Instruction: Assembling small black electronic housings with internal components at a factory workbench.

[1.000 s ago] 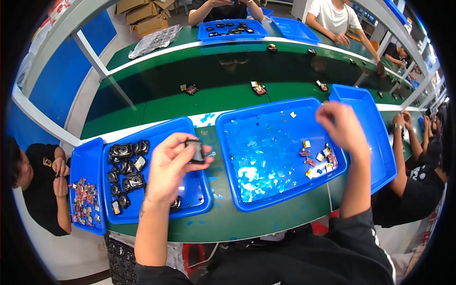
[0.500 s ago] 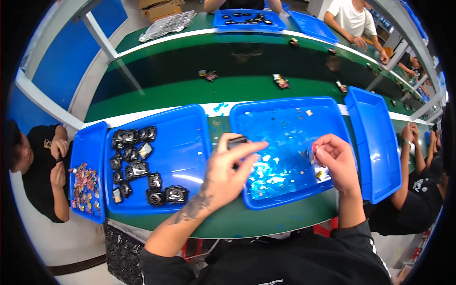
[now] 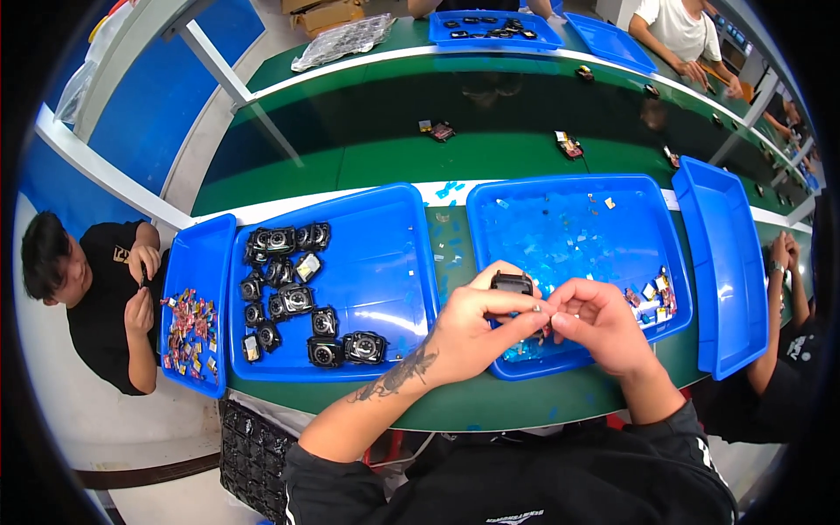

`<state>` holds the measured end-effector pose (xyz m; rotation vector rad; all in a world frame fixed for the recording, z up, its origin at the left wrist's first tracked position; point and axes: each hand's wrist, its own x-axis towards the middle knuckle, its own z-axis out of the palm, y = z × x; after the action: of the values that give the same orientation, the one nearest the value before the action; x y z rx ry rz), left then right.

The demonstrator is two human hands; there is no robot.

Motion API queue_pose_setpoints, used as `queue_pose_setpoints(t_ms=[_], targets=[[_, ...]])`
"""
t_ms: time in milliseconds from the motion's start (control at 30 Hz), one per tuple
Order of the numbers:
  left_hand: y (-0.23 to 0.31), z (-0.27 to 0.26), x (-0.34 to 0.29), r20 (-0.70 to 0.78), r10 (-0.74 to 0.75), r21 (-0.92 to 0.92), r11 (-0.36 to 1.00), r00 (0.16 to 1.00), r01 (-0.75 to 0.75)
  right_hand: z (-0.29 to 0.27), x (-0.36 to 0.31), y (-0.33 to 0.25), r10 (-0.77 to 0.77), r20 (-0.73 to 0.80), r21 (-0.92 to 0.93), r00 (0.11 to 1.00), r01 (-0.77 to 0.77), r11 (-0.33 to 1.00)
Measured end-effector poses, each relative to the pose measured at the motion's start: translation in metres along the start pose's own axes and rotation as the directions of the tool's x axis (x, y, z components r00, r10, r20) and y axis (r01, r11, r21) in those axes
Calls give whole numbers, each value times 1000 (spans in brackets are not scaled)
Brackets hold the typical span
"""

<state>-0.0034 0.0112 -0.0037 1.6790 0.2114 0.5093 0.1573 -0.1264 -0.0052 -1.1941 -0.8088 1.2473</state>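
Observation:
My left hand (image 3: 477, 322) is closed around a small black plastic housing (image 3: 512, 283), held over the near left part of a blue tray (image 3: 669, 236). Its thumb and forefinger reach out to meet my right hand (image 3: 602, 325), whose fingers are pinched together. Between the fingertips is a tiny part, light with a bit of red, too small and covered to name. Bits of blue film (image 3: 560, 241) are scattered in the tray beneath. Small circuit boards (image 3: 652, 297) with yellow and white pieces lie at its right end.
A blue tray (image 3: 394, 262) to the left holds several black housings with round dials (image 3: 363, 347). Beyond it, a narrow blue bin (image 3: 199, 241) contains many small red and yellow boards (image 3: 192, 328). Another blue bin (image 3: 726, 271) stands right. Boards (image 3: 569, 145) lie on the green belt (image 3: 350, 166); people sit around.
Both hands have come together, fingertips meeting, where they were apart before. The right hand no longer shows the red part it held over the tray's right side. The view has shifted left.

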Motion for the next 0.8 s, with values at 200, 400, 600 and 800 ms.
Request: queue_pose_setpoints(t_ms=[200, 400, 600, 800], targets=[[6, -5, 1, 32, -126, -72, 989, 991, 128, 18, 0, -17, -366, -53, -411, 929, 314, 856], [4, 0, -1, 8, -151, 105, 983, 989, 149, 16, 1, -25, -351, 8, -511, 936, 305, 804], [-3, 4, -2, -111, 121, 358, 931, 986, -74, 7, 7, -21, -60, -23, -351, 998, 48, 935], [2, 3, -2, -146, -34, 270, 960, 989, 73, 4, 16, -12, -373, -119, -844, 920, 105, 526]])
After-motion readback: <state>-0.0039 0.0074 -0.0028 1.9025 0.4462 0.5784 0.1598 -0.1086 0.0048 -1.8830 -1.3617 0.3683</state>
